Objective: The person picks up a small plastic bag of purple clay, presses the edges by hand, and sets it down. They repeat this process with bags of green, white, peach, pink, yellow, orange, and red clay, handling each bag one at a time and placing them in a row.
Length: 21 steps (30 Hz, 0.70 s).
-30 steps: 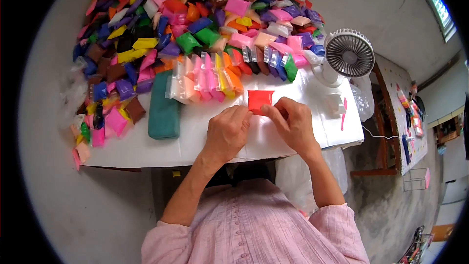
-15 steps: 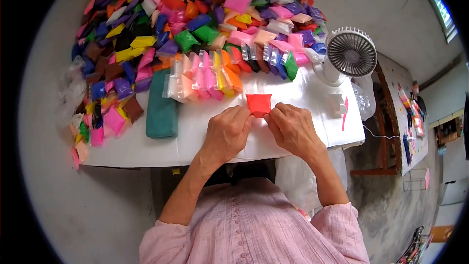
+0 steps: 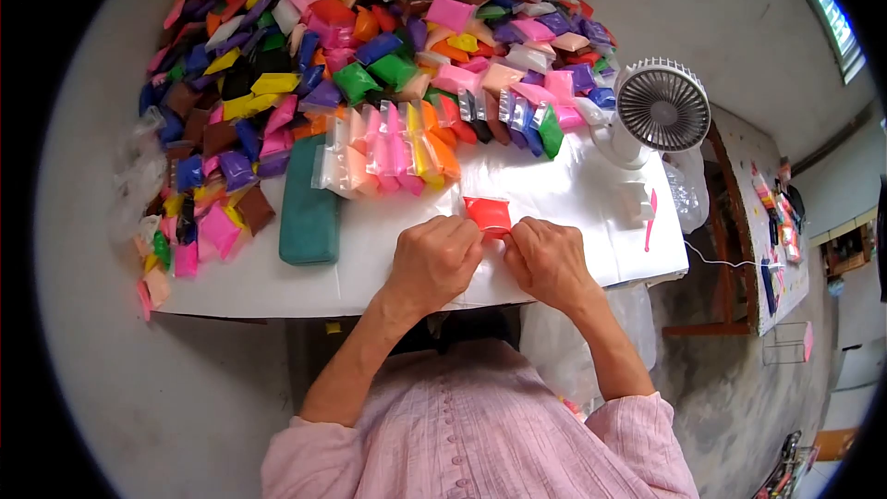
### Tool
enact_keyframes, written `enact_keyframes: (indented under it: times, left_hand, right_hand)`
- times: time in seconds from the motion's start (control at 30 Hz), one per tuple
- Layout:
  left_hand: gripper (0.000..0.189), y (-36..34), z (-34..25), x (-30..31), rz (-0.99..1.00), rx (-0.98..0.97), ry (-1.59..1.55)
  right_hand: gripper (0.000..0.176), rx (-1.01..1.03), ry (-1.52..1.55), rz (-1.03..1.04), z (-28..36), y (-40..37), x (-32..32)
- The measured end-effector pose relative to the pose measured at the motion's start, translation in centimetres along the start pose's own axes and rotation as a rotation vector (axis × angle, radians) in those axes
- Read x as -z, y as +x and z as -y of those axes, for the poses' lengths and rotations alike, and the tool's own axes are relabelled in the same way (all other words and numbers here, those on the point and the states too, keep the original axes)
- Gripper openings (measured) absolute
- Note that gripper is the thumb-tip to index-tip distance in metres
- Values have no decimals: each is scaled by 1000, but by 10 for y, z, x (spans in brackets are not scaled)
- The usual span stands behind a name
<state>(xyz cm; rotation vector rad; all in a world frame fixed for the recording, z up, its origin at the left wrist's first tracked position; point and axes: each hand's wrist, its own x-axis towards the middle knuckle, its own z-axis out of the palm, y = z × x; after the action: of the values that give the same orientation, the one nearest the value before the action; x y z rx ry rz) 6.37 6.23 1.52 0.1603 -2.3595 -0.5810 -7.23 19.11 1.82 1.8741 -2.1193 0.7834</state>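
A small red packet point(image 3: 489, 213) with a clear plastic edge is held between my two hands, close to the front of the white table point(image 3: 407, 288). My left hand point(image 3: 434, 259) is closed, its fingers pinching the packet's near left corner. On the other side my right hand point(image 3: 548, 261) pinches the near right corner, also closed. Just beyond them stands a row of filled clear packets point(image 3: 393, 152) in white, peach, pink, yellow, orange and other colours, leaning on one another.
A large heap of colourful packets point(image 3: 370, 46) covers the back of the table. Left of the row lies a green case point(image 3: 309, 212). At the right stand a white fan point(image 3: 662, 111) and a pink stick-like tool point(image 3: 652, 222). A second table point(image 3: 753, 212) is farther right.
The red packet has come slightly toward me and tilted, showing a clear edge near my fingers. Both hands have shifted a little lower, still pinching it.
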Motion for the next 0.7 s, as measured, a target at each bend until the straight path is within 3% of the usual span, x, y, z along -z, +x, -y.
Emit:
enact_keyframes:
  times: [0.1, 0.2, 0.3, 0.43, 0.57, 0.63, 0.7]
  left_hand:
    - [7, -1, 4, -1, -39, -56, -35]
    - [8, -1, 2, 1, -67, -71, -56]
    - [8, -2, 1, 2, -83, -51, -56]
    - [11, -5, 2, 3, -93, -24, -50]
    - [11, -2, 2, -1, -178, 81, -70]
    - [11, -4, 5, -1, -155, 100, -68]
    - [11, -4, 7, -1, -124, 118, -73]
  right_hand:
    - [18, -133, 346, 51, -4, 1, 9]
    - [31, -535, 705, 118, 0, 7, 17]
    - [41, -633, 865, 150, -4, 20, 17]
    - [34, -817, 1068, 149, 9, 34, 25]
    - [26, -649, 916, -54, 3, 36, 14]
    - [21, -486, 711, -275, 4, 42, 4]
    - [20, -401, 463, -324, -1, 49, 0]
